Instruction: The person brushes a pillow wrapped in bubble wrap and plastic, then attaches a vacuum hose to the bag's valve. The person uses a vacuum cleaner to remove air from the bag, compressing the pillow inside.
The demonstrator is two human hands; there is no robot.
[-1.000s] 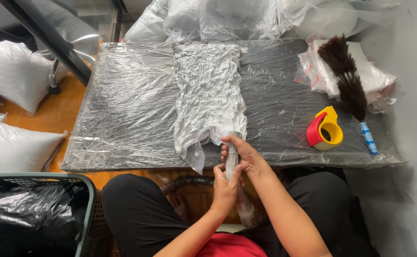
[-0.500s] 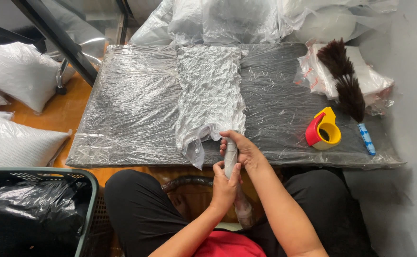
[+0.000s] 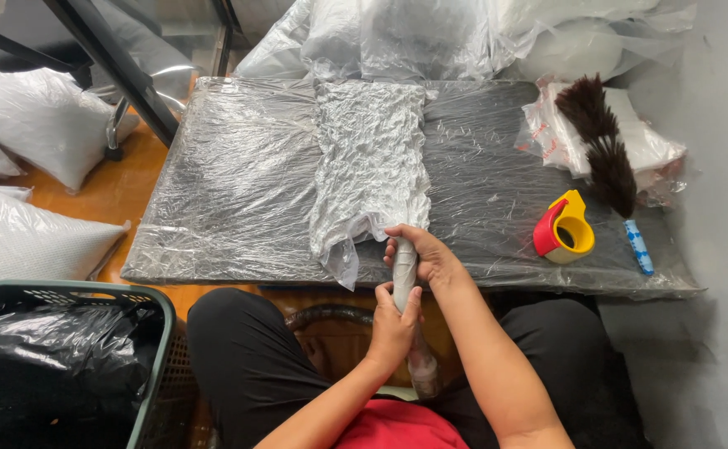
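Vacuum-shrunk clear plastic bag (image 3: 371,166), crinkled and flat, lies lengthwise mid-board, its open neck twisted into a narrow rope running off the near edge toward the person's lap. Left hand (image 3: 393,324) wraps the twisted neck (image 3: 404,274) low down, fingers closed around it, just off the board edge. Right hand (image 3: 425,256) clamps the same neck higher, right where it meets the bag body, resting on the board rim. Both grips tight on the plastic, hands nearly touching. Below them, a dark ribbed hose (image 3: 331,314) sits between the knees. Green plastic basket (image 3: 152,349) with a black bag inside sits near-left. Dark board wrapped in clear film (image 3: 214,183) carries the bag. Right side: red-and-yellow tape dispenser (image 3: 565,229), then a brown feather duster with a blue handle (image 3: 605,158) lying on a packet. White filled pillows (image 3: 36,125) far left; more clear-bagged bundles (image 3: 397,37) beyond the board.
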